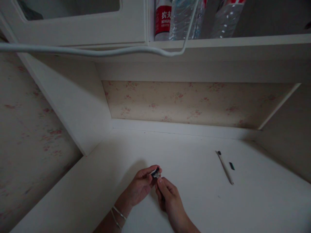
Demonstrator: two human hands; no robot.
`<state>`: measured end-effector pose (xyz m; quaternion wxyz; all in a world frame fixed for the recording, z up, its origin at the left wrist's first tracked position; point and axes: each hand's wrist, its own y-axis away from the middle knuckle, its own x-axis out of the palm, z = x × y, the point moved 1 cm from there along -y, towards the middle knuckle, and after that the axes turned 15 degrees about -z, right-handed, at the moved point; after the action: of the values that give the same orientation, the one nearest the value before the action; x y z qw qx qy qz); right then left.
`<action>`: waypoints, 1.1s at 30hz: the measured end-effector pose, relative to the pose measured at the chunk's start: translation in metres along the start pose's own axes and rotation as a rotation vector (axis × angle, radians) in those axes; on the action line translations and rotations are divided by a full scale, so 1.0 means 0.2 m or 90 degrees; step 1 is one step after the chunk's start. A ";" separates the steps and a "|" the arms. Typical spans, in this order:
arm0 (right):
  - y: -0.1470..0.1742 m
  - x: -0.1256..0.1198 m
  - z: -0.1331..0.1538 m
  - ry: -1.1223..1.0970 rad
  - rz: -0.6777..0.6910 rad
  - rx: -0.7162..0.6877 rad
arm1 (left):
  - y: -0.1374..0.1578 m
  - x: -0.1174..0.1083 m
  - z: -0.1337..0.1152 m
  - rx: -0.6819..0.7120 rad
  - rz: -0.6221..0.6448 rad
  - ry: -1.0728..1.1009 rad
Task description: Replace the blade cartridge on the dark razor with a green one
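Above the white desktop, my left hand (140, 185) pinches a small black and silvery metal piece (155, 173) between thumb and fingers. It is too small and dark for me to name its kind. My right hand (169, 195) is closed right beside it, thumb against curled fingers, with its fingertips at the lower end of the same piece. Whether the right fingers hold a separate part is hidden. Two thin bands (118, 215) circle my left wrist.
To the right on the desktop (194, 168) lie a slim, pale, pen-like stick (225, 168) with a dark end and a small dark green piece (231, 166). A white cable or tube (97, 50) crosses in front of the upper shelf, where plastic bottles (183, 21) stand. A side panel (80, 103) bounds the left.
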<state>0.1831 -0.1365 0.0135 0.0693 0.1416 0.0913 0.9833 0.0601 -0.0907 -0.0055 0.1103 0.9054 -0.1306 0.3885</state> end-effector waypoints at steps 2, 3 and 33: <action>0.00 0.00 0.00 0.006 -0.002 -0.003 | 0.00 0.00 0.00 0.003 0.001 -0.004; 0.00 -0.01 0.01 0.008 -0.001 -0.003 | 0.00 0.00 0.00 0.006 0.003 -0.008; 0.00 -0.04 0.04 -0.016 0.141 0.088 | 0.01 0.01 -0.07 0.026 0.069 -0.114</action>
<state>0.1932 -0.1362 0.0180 -0.0484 0.1677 0.1420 0.9744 0.0519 -0.0884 0.0063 0.0588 0.9302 -0.1805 0.3142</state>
